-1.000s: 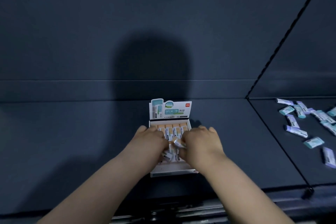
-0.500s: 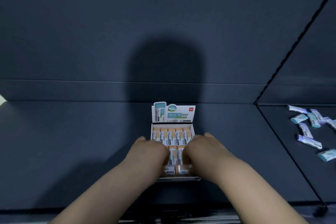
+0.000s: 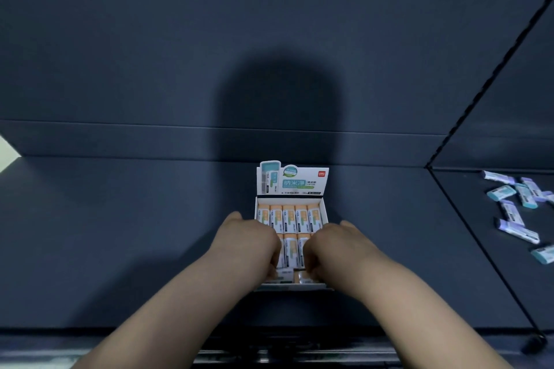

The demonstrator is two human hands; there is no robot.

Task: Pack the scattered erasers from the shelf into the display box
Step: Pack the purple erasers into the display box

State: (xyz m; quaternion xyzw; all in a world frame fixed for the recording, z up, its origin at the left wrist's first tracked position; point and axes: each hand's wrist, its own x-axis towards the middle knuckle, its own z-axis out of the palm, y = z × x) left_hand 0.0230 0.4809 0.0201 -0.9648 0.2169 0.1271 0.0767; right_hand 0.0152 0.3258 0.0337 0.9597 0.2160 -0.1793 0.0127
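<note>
Working at a dark shelf [image 3: 150, 234], with the box [image 3: 290, 287] standing open near its front edge, straight ahead. Judging the box as light, thin card, likely flexing at the walls and sliding if pushed; steadying it by the side walls, not by the upright header card [image 3: 292, 180]. Reaching in with the left hand [image 3: 248, 246] and right hand [image 3: 338, 246], both knuckles-up over the front half, fingers curling down among the packed erasers [image 3: 289, 219]; fingertips hidden, so being unable to tell whether pinching an eraser or only pressing. Judging each eraser as small, light, firm yet rubbery, its smooth sleeve probably slipping a little; taking it across the 2 long sides, thumb against forefinger, and lowering it flat into a gap. Noting the loose erasers [image 3: 509, 210] scattered on the next shelf section, well apart to the right, 7 or more in view

Looking at the box: white, shallow, rectangular, header printed in teal and white with a red logo. Holding a back row of 5 erasers side by side in orange-and-white sleeves, a second row partly under the hands, and 2 seemingly lying crosswise by the front wall. Looking at the loose ones: pale blocks, teal or lilac, white sleeves, pointing every way
</note>
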